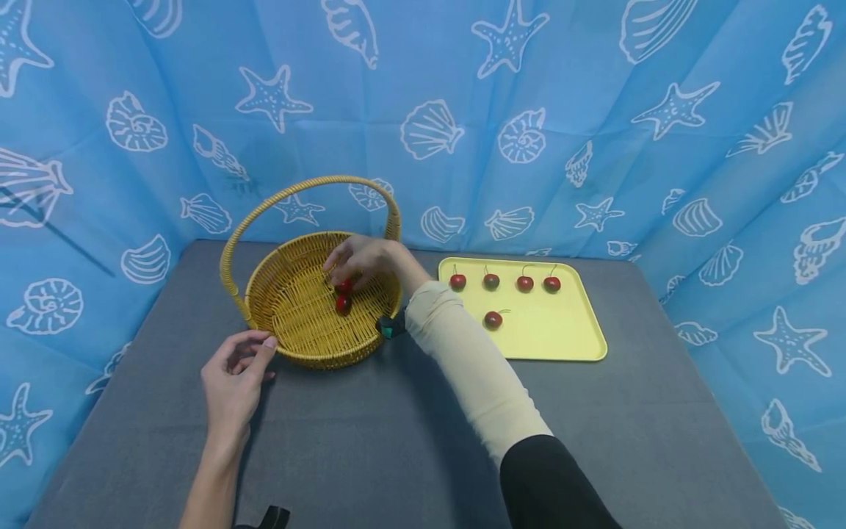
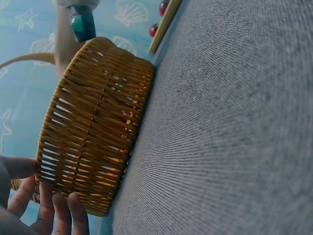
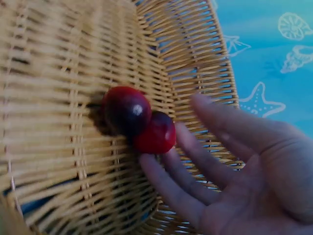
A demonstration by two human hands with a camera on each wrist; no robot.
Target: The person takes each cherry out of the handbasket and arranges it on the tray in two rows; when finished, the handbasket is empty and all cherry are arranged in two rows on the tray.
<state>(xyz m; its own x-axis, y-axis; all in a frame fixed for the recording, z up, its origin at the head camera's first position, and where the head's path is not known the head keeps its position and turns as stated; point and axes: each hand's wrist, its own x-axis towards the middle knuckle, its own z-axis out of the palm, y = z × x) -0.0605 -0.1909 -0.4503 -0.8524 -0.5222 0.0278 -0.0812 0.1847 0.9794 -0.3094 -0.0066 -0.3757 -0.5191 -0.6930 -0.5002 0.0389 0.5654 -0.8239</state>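
A round yellow wicker basket (image 1: 333, 358) with a tall arched handle (image 1: 311, 183) stands at the left back of the table. My left hand (image 1: 234, 371) pinches its near left rim, with the thumb on top and the other fingers against the outer wall. Reaching into the basket, my right hand (image 1: 365, 259) has its fingers spread and the thumb apart. Two dark red cherries lie side by side on the woven bottom, a nearer cherry (image 3: 127, 110) and another cherry (image 3: 157, 133) right at the right hand's fingertips.
Right of the basket lies a yellow tray (image 1: 551, 323). Several stemmed cherries form a row along its back, and a single cherry (image 1: 493, 319) lies nearer the front. A blue curtain (image 1: 476, 169) with shell prints hangs behind the grey tablecloth (image 1: 370, 441).
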